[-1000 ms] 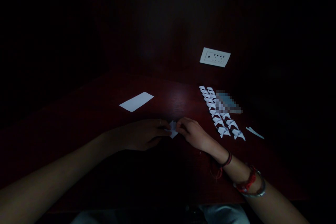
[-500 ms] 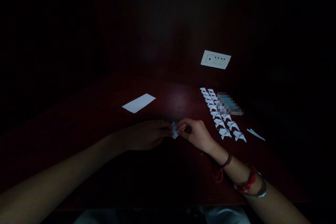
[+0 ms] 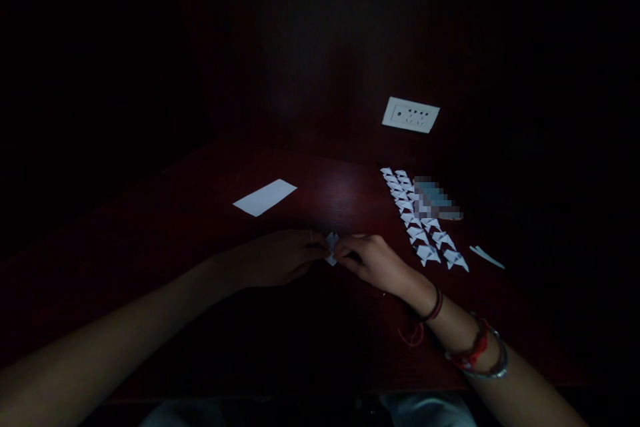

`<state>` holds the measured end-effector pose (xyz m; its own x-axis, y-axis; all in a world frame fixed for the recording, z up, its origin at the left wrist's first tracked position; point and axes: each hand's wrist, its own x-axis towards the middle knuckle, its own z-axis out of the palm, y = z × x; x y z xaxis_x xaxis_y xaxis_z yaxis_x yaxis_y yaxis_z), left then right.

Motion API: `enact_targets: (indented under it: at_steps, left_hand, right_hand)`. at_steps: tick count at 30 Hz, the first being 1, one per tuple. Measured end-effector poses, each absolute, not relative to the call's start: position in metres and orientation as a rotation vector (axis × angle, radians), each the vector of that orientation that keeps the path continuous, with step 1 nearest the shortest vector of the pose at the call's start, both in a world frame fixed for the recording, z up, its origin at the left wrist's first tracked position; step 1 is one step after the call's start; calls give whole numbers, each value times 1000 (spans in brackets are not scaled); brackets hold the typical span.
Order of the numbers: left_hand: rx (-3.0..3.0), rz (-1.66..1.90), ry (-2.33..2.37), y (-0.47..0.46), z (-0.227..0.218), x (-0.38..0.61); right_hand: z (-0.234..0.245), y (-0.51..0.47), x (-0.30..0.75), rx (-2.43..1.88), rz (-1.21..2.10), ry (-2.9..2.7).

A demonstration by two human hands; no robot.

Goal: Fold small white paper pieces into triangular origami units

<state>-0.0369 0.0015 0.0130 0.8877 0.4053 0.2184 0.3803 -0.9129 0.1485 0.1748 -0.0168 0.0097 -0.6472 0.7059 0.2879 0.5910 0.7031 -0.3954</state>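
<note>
A small folded white paper piece (image 3: 331, 244) is pinched between both hands over the dark red table (image 3: 350, 193). My left hand (image 3: 280, 257) grips its left side with closed fingers. My right hand (image 3: 373, 260) grips its right side, fingers curled, with bracelets and red thread on the wrist. Most of the paper is hidden by my fingertips.
Two rows of several folded white paper pieces (image 3: 420, 220) lie to the right of my hands. A flat white paper sheet (image 3: 265, 197) lies at the back left. A narrow paper scrap (image 3: 486, 256) lies far right. A white wall socket (image 3: 411, 114) sits behind the table. The room is very dark.
My right hand's fingers have closed lower over the paper piece, covering more of it. The left hand has barely moved.
</note>
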Motion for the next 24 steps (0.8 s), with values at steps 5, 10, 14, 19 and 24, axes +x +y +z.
enact_targets:
  at_steps: [5, 10, 14, 19, 24]
  left_hand:
    - [2938, 393, 642, 2, 10, -37]
    - [2924, 392, 590, 4, 9, -37]
    - [2909, 373, 603, 5, 8, -38]
    - [2873, 369, 603, 4, 8, -39]
    - [2878, 364, 635, 1, 10, -40]
  right_hand:
    - [11, -17, 175, -996, 375, -2497]
    - [14, -15, 176, -983, 356, -2498]
    - [15, -16, 177, -932, 227, -2595]
    - [16, -19, 176, -955, 105, -2674]
    - [18, -21, 175, -1000, 44, -2709]
